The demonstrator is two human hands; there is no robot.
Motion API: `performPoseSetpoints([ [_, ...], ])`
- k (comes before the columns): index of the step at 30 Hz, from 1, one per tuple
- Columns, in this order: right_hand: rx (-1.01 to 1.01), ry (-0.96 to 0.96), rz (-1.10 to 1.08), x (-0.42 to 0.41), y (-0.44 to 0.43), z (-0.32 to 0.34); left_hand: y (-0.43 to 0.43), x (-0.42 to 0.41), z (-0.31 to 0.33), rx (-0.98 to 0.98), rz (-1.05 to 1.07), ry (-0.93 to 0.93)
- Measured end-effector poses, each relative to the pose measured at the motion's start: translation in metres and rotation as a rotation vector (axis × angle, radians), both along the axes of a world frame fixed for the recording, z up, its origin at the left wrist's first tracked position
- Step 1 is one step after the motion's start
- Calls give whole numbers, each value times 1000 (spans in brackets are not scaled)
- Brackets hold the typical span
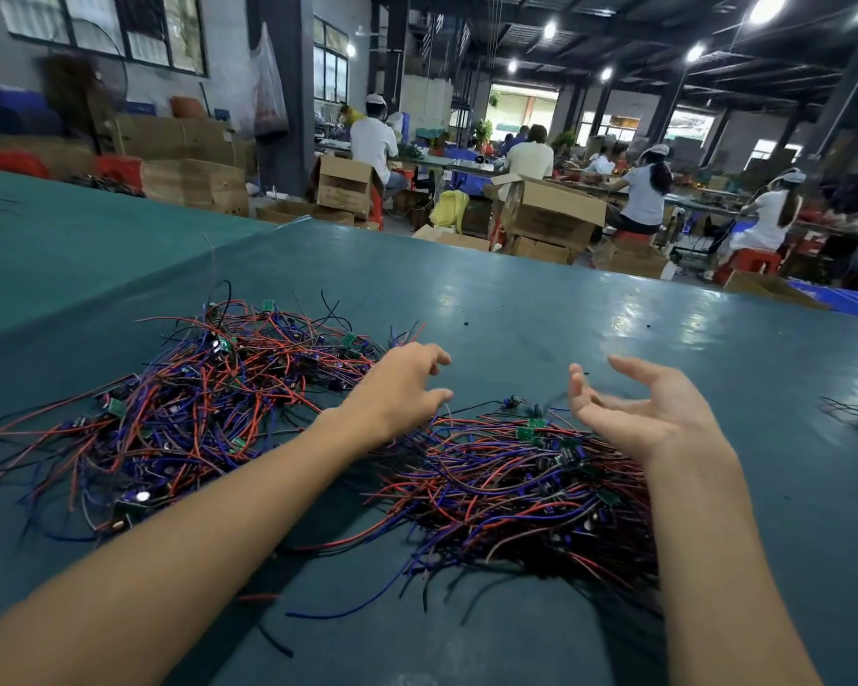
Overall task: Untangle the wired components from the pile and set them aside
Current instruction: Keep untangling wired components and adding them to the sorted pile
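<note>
Hovering empty, fingers apart, left hand (400,386) and right hand (640,413) seem poised for the tangled red-and-blue wire pile (194,413) at nine o'clock.

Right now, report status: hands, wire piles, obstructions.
Left hand loosely curled, empty; right hand open above right heap. Red, blue and black wired components tangled in left heap and right heap. No obstruction seen on teal tabletop.
</note>
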State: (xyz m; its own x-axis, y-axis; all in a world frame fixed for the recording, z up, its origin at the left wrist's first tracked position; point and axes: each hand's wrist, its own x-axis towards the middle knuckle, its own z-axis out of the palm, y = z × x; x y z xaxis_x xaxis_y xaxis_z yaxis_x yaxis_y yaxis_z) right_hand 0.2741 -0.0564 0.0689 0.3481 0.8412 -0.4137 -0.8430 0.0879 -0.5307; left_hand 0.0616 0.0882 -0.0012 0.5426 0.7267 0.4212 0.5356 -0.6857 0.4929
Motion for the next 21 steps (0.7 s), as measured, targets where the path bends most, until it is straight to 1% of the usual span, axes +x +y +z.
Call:
performPoseSetpoints([
  [2,15,64,-70,6,-3,-4,16,-16,-2,55,114,160],
  [5,40,114,-205,6,-3,-2,43,-57,1,181,360,448],
  [7,85,138,-244,3,-4,6,55,-79,3,181,451,563],
  [10,167,156,-223,-3,-10,18,65,-103,3,-15,516,609],
  [12,195,136,-178,-7,-15,24,66,-112,0,-59,521,691],
  [14,208,124,-151,-9,-18,27,65,-115,-2,-8,495,696],
  [18,212,104,-170,-12,-19,31,59,-117,6,104,454,576],
  [21,208,86,-158,-11,-17,30,49,-119,13,208,450,615],
])
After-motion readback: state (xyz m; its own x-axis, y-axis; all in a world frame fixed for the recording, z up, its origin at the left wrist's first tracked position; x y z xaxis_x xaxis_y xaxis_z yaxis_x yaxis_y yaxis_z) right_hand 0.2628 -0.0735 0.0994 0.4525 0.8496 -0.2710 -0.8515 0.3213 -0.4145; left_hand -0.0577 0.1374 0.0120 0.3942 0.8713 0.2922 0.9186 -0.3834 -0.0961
